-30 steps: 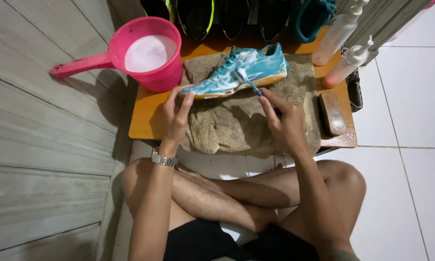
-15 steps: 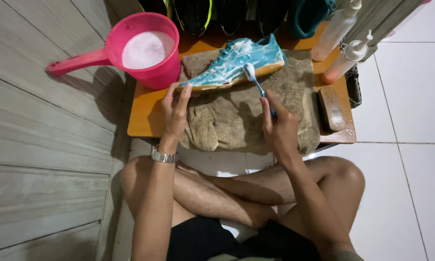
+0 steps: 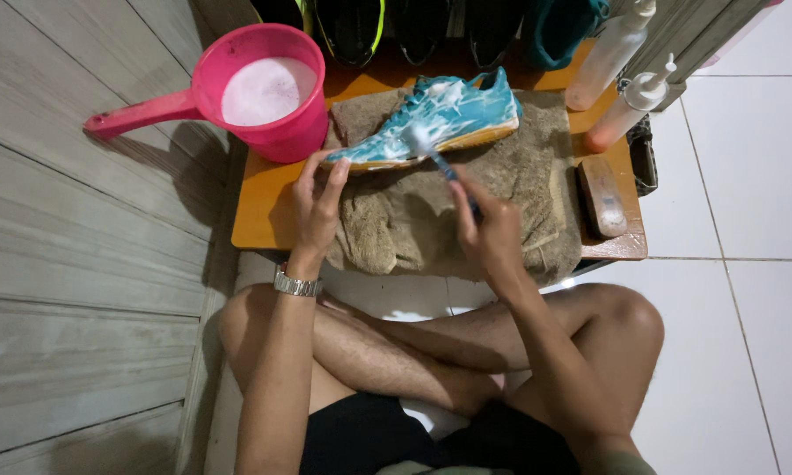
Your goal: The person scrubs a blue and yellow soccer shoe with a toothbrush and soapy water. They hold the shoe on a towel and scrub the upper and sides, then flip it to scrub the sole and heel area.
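Note:
A teal sneaker (image 3: 448, 113) covered in white foam lies on its side on a brown towel (image 3: 413, 211) spread over a low wooden table (image 3: 259, 207). My left hand (image 3: 318, 202) steadies the toe of the sneaker with its fingertips; a metal watch sits on that wrist. My right hand (image 3: 491, 230) grips a toothbrush (image 3: 433, 151) whose bristled head rests against the middle of the sneaker's side.
A pink dipper (image 3: 259, 92) of soapy water stands at the table's left back corner. Two clear bottles (image 3: 624, 79) and a wooden scrub brush (image 3: 602, 195) sit at the right. Several dark shoes (image 3: 387, 26) line the back. My crossed legs are on white tiles, with a grey wall on my left.
The toothbrush head has travelled from near the sneaker's heel end towards its middle. My left hand stays at the toe. The view has shifted slightly.

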